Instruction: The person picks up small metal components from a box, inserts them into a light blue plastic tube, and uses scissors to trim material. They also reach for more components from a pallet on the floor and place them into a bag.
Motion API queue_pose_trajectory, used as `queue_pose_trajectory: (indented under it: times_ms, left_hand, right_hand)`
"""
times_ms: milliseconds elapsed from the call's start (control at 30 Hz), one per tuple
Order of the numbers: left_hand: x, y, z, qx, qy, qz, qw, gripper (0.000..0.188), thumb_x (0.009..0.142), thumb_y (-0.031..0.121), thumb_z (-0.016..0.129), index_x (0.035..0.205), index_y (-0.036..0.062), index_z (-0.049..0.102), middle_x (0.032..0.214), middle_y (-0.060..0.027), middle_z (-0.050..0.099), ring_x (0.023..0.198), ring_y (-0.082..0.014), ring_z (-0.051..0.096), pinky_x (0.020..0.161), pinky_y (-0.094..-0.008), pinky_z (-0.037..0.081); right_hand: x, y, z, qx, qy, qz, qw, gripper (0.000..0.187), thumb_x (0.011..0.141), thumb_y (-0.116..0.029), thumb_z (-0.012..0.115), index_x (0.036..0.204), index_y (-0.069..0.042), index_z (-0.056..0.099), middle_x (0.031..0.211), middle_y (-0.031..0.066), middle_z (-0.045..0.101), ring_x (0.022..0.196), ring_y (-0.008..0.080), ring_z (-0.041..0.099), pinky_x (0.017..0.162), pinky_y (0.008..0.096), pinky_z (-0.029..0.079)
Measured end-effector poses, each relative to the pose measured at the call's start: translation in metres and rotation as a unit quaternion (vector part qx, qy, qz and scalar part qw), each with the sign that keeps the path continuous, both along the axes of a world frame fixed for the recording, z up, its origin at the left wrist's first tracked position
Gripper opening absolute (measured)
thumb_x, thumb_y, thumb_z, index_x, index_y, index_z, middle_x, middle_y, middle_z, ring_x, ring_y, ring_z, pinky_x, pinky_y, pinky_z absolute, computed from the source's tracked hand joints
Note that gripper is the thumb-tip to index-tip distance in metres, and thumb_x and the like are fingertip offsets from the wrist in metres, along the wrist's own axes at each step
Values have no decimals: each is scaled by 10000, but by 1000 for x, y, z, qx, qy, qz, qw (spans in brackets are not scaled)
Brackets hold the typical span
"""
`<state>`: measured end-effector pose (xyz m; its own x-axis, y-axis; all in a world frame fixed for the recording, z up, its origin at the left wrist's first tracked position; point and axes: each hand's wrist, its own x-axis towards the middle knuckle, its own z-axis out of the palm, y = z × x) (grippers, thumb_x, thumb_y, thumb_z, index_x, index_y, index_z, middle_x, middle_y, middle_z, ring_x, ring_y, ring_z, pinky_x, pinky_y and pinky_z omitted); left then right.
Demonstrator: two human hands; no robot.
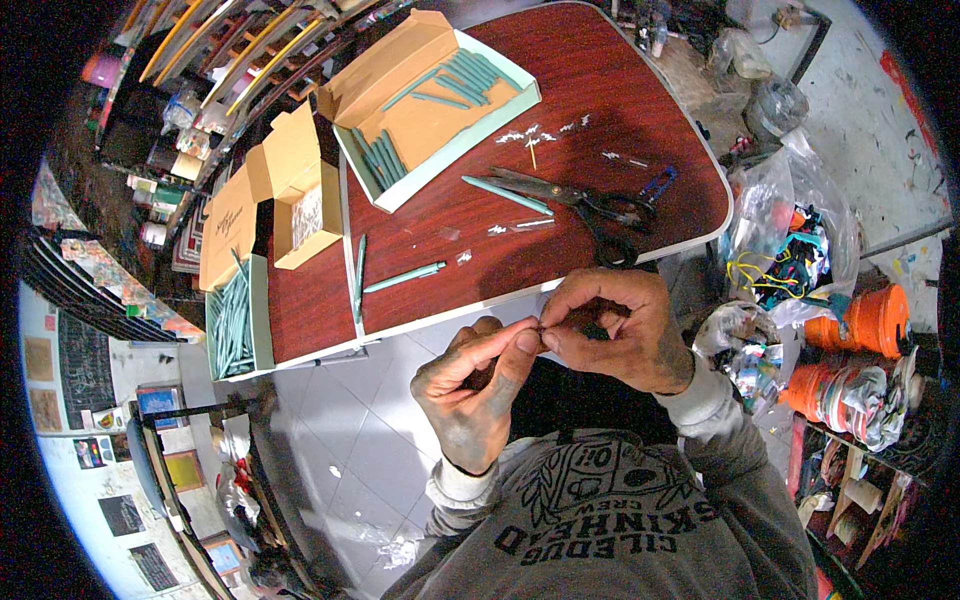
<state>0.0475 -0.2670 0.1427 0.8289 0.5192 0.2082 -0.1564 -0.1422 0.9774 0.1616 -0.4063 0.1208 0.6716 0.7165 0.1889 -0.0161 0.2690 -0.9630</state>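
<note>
My left hand [468, 393] and my right hand [628, 328] meet in front of my chest, just off the near edge of the table. Thumb and forefinger of each are pinched together, tip to tip. Whatever sits between them is too small to make out. Beyond my right hand lies a pair of black-handled scissors [573, 194] with the blades partly apart. A pale green pen-like stick [507, 196] rests beside the blades. Two more such sticks, one lengthwise [404, 277] and one upright in view [360, 281], lie further left.
On the dark red table [640, 110] stand a large open box [452, 140] of green sticks, a small carton [318, 236] of small whitish pieces, and a box [262, 310] packed with sticks. White scraps [530, 133] dot the tabletop. Plastic bags [800, 190] and orange buckets [870, 320] stand right.
</note>
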Motion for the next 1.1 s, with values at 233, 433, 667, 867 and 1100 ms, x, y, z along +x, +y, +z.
queue_pose_trajectory:
  times_ms: [233,433,667,867,1100]
  left_hand:
    - [-3,-4,-1,70,39,19,997,180,862,7,759,1041,-8,767,772,-36,669,704,-95,509,616,-232,351]
    - [-6,-2,-5,131,18,13,991,172,922,126,717,1011,-11,767,811,-35,693,734,-85,569,655,-220,419]
    - [-7,-14,0,-54,22,51,997,300,909,266,735,1002,-19,757,800,-48,702,621,-50,485,551,-218,314]
    - [-6,-15,-1,-67,15,55,996,337,895,302,748,995,-20,751,792,-57,696,596,-49,462,542,-220,304]
    - [-6,-17,2,-33,19,48,998,340,911,314,734,1002,-14,750,788,-59,693,583,-47,447,531,-219,294]
  right_hand:
    - [-3,-1,-1,7,-6,-21,1000,154,833,-59,787,930,-29,670,891,41,698,823,110,670,762,277,553]
    - [-5,-4,-1,-5,23,-8,1000,192,811,-79,817,923,-38,666,872,21,692,802,88,657,735,255,544]
    - [-12,-2,-3,55,35,3,998,180,824,-77,797,954,-34,679,896,41,703,810,100,664,710,249,537]
    - [-15,3,-6,118,77,11,990,141,854,-41,744,975,-20,674,907,67,707,845,125,679,735,265,547]
    - [-15,0,-4,99,80,8,992,118,866,-32,726,968,-15,671,906,75,711,854,133,688,746,272,556]
